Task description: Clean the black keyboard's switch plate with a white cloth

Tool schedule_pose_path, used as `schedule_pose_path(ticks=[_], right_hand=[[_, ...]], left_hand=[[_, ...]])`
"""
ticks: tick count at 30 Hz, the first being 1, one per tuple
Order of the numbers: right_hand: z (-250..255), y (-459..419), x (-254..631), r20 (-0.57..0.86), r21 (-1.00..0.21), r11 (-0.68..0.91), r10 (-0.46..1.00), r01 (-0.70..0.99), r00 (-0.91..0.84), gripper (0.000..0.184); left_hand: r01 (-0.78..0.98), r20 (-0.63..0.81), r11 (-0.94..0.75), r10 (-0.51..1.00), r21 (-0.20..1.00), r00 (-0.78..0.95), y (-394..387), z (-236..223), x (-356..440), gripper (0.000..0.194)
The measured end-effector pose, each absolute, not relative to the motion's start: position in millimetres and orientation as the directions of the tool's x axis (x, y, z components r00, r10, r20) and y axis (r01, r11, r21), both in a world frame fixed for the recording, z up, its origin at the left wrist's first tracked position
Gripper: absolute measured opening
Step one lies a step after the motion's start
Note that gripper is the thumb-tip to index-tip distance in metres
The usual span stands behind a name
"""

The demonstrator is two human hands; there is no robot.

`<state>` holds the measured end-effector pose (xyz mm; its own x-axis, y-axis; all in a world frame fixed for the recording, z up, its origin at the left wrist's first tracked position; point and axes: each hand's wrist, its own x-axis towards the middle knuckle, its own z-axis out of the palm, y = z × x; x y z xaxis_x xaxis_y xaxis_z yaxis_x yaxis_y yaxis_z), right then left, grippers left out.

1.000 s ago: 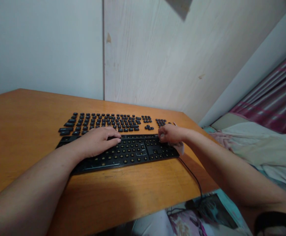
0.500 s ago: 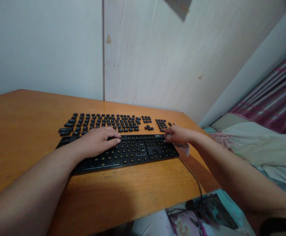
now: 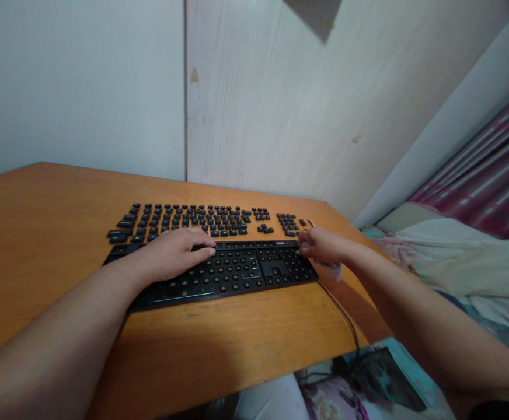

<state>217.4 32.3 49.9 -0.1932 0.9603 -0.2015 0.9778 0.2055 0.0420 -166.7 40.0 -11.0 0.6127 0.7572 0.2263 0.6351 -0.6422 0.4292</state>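
A black keyboard base (image 3: 237, 280) with its keycaps off lies on the wooden table, rows of bare switch posts showing. My left hand (image 3: 178, 252) rests on its upper left part, fingers stretched out and thumb apart, gripping nothing visible. At the base's upper right corner, my right hand (image 3: 318, 244) pinches a thin pale cloth (image 3: 332, 270), whose loose end hangs below the palm. The fingertips touch or nearly touch the number-pad area. Behind the base, loose black keycaps (image 3: 188, 219) are laid out in keyboard order.
A cable (image 3: 346, 318) runs from the base over the table's (image 3: 184, 344) front edge. Below that edge lie a teal printed item (image 3: 394, 373) and a floral cloth (image 3: 331, 396). A wall (image 3: 258, 116) stands behind the table; rumpled bedding (image 3: 460, 268) is at the right.
My right hand has shifted slightly right along the base's corner with the cloth. My left hand stays in place. The view has tilted a little.
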Motion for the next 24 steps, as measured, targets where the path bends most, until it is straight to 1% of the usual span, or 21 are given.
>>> schedule_pose_path(ticks=[3, 9, 12, 14, 20, 24], right_hand=[[52.1, 29.0, 219.2, -0.204, -0.001, 0.180, 0.963, 0.984, -0.177, 0.018], [57.4, 19.7, 218.7, -0.194, -0.224, 0.162, 0.959, 0.961, -0.207, 0.012], [56.9, 15.4, 209.3, -0.194, -0.297, 0.189, 0.948, 0.936, -0.252, 0.012], [54.9, 14.6, 201.7, -0.190, -0.309, 0.221, 0.939, 0.925, -0.288, 0.013], [47.5, 20.1, 188.3, -0.237, -0.270, 0.303, 0.899, 0.914, -0.368, 0.010], [47.5, 23.0, 188.6, -0.241, -0.201, 0.320, 0.900, 0.926, -0.363, 0.009]], left_hand=[[0.637, 0.225, -0.638, 0.760, 0.432, 0.609, 39.7, -11.1, -166.6, 0.043], [0.649, 0.216, -0.632, 0.766, 0.423, 0.605, 36.6, -6.6, -164.3, 0.045], [0.654, 0.211, -0.633, 0.766, 0.415, 0.608, 36.7, -5.8, -164.3, 0.045], [0.654, 0.210, -0.635, 0.765, 0.412, 0.609, 37.3, -6.3, -164.8, 0.045], [0.651, 0.209, -0.631, 0.767, 0.422, 0.607, 36.7, -6.0, -165.0, 0.045], [0.650, 0.205, -0.636, 0.762, 0.417, 0.614, 36.1, -4.4, -164.4, 0.045]])
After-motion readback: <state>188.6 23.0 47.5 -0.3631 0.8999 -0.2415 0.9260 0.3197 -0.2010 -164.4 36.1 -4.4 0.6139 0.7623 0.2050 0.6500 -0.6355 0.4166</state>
